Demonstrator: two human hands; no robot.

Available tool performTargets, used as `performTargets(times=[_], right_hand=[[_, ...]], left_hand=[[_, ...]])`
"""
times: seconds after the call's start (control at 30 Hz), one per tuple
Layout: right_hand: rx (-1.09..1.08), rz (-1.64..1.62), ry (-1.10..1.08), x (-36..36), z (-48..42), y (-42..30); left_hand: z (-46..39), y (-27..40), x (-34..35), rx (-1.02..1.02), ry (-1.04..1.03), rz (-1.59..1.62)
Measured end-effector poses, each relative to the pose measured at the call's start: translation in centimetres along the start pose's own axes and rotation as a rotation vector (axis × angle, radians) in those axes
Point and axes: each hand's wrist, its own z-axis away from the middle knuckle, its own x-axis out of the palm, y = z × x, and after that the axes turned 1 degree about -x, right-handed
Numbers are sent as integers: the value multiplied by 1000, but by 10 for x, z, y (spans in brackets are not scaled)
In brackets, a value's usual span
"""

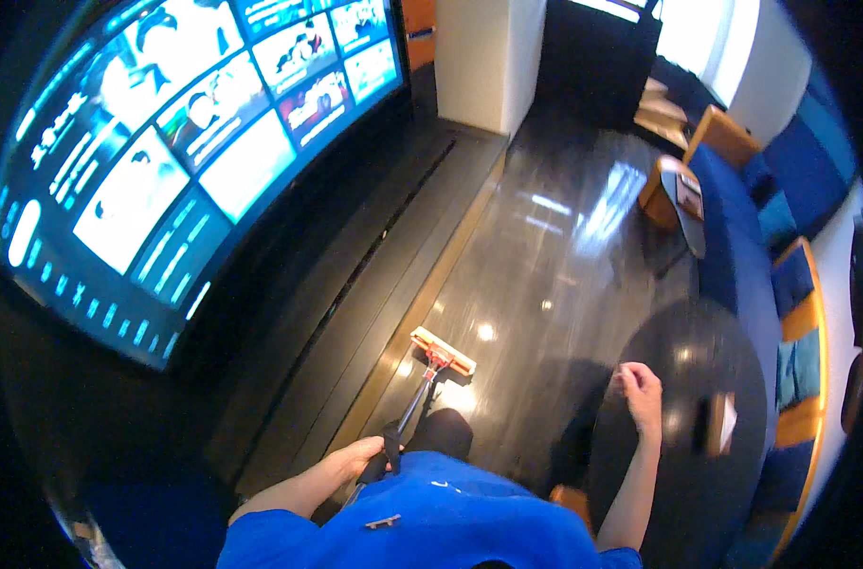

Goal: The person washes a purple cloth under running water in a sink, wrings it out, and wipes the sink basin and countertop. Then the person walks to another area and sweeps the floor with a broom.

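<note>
My left hand point(356, 456) is wrapped around the dark upper handle of a sponge mop point(415, 405), close against my waist. A metal shaft runs forward from there to the red bracket and pale orange sponge head point(443, 351), which is on the dark shiny floor point(516, 299) beside the step. A black strap point(391, 444) hangs at the grip. Over the edge of a round dark table point(676, 491), my right hand point(642, 398) is raised with its fingers curled in, and nothing shows in them. Whether it touches the tabletop cannot be told.
A tissue box point(721, 424) stands on the round table. Along the right runs a blue bench point(733, 227) with cushions, near a small table point(680, 206). To the left, a low dark platform point(374, 284) lies below a large lit screen point(211, 142). A pale pillar point(474, 64) rises ahead.
</note>
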Motion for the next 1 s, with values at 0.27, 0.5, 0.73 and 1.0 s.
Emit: performTargets(times=[0.27, 0.5, 0.73, 1.0], right_hand=[[18, 441, 226, -30, -370, 134], [914, -138, 70, 14, -351, 215], [787, 365, 97, -30, -620, 357], [232, -154, 324, -153, -1267, 117]], left_hand=[[-156, 411, 203, 467, 47, -501], [-243, 689, 338, 292, -88, -610], [-354, 933, 614, 72, 53, -463], [-436, 1188, 813, 14, -25, -462]])
